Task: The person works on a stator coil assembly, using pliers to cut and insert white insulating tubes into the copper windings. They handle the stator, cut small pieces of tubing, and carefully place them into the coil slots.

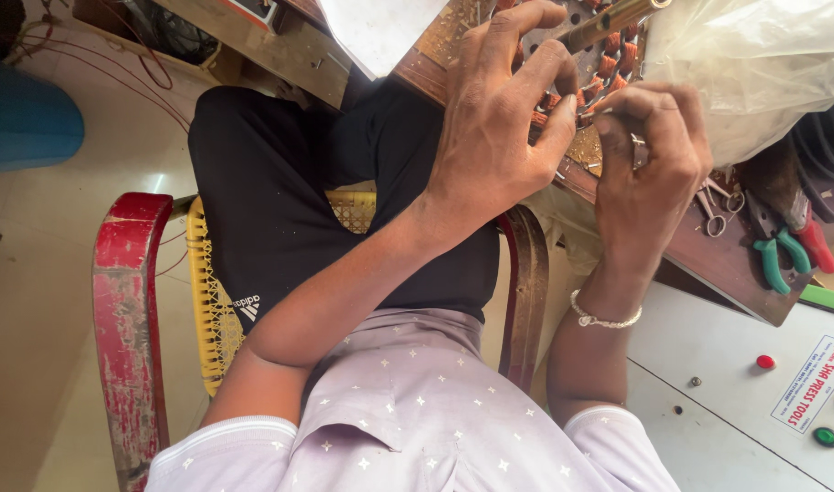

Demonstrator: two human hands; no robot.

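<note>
Rows of small copper wire coils [608, 68] sit on a perforated wooden board [453, 36] at the top. My left hand [490, 137] reaches over them, its fingers and thumb pinched around a coil at the near edge of the rows. Just to the right, my right hand [649, 173], with a ring and a bracelet at the wrist, curls its fingers tightly at the same spot, gripping the coil from the other side. What lies between the fingertips is mostly hidden. A brass rod [613, 16] lies across the coils above my hands.
A clear plastic bag [754, 55] lies at top right. Scissors [716, 211] and green- and red-handled pliers [780, 257] rest on the bench edge. A white control panel [736, 401] with red and green buttons is at lower right. A red-framed chair [125, 310] and blue bin [25, 118] are left.
</note>
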